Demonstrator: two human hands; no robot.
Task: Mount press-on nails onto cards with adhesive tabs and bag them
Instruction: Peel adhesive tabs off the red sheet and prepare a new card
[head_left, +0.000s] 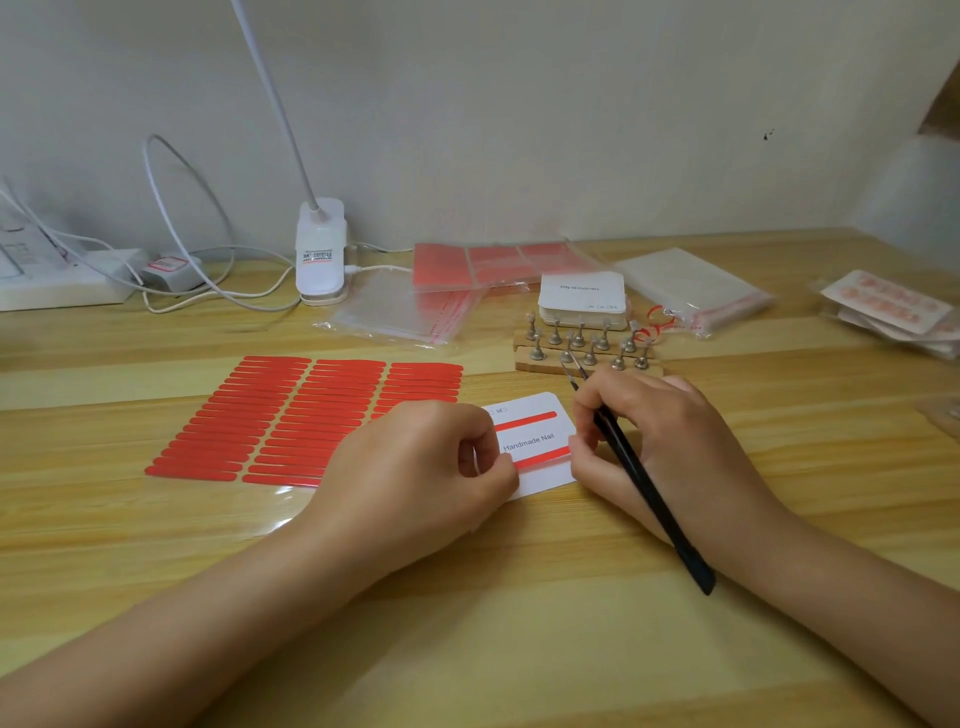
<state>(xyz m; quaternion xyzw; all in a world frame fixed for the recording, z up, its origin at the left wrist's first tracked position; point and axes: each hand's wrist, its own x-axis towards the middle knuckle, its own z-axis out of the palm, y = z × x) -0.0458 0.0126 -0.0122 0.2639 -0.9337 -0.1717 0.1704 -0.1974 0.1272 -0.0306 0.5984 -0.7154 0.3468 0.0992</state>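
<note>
Card (540, 441), white w/ 2 red strips

my left hand (415, 467) rests on the light wooden table (519, 649) and pinches the left end of a thin red sticky strip (543, 456) on a small white card (540, 447) that says "handmade nail". another red strip (525, 421) is stuck higher on the card. my right hand (670, 447) touches the right end of the lower strip and holds black tweezers (644, 483), tips pointing away from me. left of the card lies a clear sheet with rows of red strips (291, 421). behind the card is a wooden block with little metal stands (587, 348), then a stack of white cards (582, 301) and clear bags (405, 312).
</note>
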